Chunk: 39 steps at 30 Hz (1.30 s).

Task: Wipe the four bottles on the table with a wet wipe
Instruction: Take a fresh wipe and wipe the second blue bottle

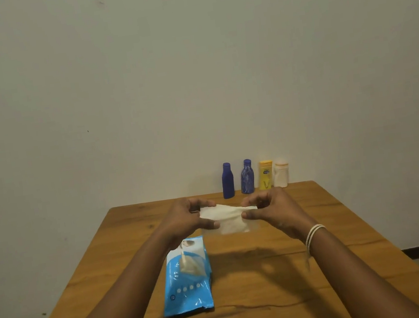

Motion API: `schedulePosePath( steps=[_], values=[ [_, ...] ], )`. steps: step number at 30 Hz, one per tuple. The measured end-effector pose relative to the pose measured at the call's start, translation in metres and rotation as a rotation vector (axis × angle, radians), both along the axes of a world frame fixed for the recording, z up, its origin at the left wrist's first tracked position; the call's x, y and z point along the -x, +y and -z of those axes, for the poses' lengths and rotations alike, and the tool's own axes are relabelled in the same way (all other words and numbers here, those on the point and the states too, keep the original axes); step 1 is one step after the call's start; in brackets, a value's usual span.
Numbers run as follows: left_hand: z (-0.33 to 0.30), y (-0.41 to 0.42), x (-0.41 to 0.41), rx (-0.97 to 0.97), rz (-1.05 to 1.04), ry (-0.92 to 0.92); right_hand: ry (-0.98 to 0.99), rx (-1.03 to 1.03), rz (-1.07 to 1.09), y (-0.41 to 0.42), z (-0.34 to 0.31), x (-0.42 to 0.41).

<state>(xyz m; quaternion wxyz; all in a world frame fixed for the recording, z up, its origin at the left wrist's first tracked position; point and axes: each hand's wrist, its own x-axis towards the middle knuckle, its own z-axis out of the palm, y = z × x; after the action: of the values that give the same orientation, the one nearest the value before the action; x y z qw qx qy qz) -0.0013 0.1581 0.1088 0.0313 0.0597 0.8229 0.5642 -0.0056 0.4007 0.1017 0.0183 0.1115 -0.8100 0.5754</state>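
Observation:
A white wet wipe (228, 218) is stretched between my two hands above the middle of the wooden table (308, 239). My left hand (188, 219) pinches its left edge and my right hand (269, 208) pinches its right edge. Along the table's far edge by the wall stand the bottles in a row: a dark blue bottle (227, 181), a patterned blue bottle (247, 177), a yellow bottle (266, 175) and a white bottle (281, 174). Both hands are a short way in front of them.
A blue pack of wet wipes (186, 283) lies on the table under my left forearm, with a wipe sticking out of its opening. A pale wall rises right behind the table. Floor shows on both sides.

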Motion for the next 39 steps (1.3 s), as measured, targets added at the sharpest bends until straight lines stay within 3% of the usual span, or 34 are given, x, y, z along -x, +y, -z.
schedulePosePath(
  steps=[7,12,16,21,25,28,31,35,39],
  values=[
    [-0.003,0.004,-0.001,0.069,-0.035,0.111,0.085,-0.108,0.009,-0.002,-0.014,-0.001],
    [-0.003,0.002,-0.003,0.102,0.014,0.005,0.046,0.058,-0.069,-0.003,-0.016,-0.005],
    [-0.007,0.006,-0.009,-0.057,0.154,-0.117,0.011,0.117,-0.16,-0.008,-0.017,-0.006],
    [-0.012,0.017,-0.013,-0.06,0.16,-0.07,-0.025,0.176,-0.154,-0.015,-0.026,-0.004],
    [-0.013,0.019,-0.008,-0.278,0.084,-0.075,-0.285,0.593,-0.137,-0.019,-0.024,-0.003],
    [-0.014,0.025,-0.006,-0.425,-0.007,-0.103,-0.546,0.678,-0.186,-0.025,-0.018,-0.009],
    [-0.015,0.031,-0.007,-0.459,-0.043,-0.16,-0.656,0.721,-0.169,-0.032,-0.016,-0.013],
    [-0.01,0.029,-0.006,-0.442,-0.006,-0.206,-0.637,0.699,-0.126,-0.034,-0.013,-0.011],
    [-0.009,0.025,-0.005,-0.473,0.013,-0.199,-0.428,0.653,-0.136,-0.032,-0.011,-0.005]
  ],
)
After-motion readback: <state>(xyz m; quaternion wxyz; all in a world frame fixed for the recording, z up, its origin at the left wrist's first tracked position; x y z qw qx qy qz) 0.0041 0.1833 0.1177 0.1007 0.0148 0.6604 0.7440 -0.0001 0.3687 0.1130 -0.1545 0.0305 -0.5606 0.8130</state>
